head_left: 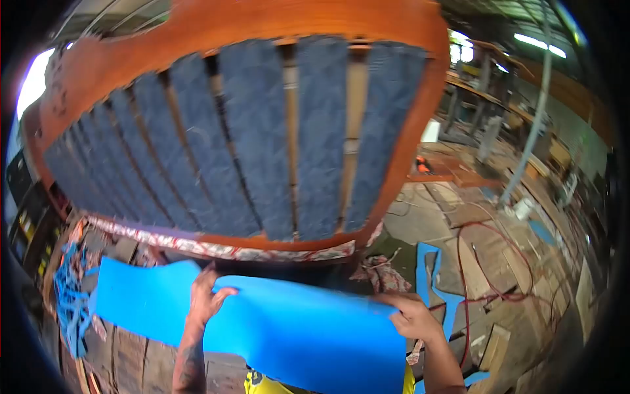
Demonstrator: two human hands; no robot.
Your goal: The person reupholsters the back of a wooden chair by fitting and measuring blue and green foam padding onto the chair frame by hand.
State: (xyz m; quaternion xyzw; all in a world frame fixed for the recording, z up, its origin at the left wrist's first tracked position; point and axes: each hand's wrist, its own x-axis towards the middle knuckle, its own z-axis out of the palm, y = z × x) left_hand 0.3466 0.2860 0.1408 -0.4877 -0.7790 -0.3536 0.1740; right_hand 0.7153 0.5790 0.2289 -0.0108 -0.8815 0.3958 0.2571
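Note:
A long, smooth blue sheet (308,328), which looks like thin foam, stretches in front of my body and bends in the middle. My left hand (207,295) grips its upper edge left of the middle, thumb toward me and fingers partly hidden. At the sheet's upper right corner, my right hand (412,316) pinches the edge between thumb and fingers. Just beyond stands a wooden frame (308,16) with dark blue patterned slats (252,98) fixed across it. A strip of floral fabric (223,247) runs along the frame's lower edge.
Tangled blue strips (71,295) lie at the left. On the plank floor to the right are a blue cut-out scrap (426,276), a red hose (462,262) and wood pieces (495,348). A grey pole (535,125) and a cluttered workbench (485,92) stand farther back.

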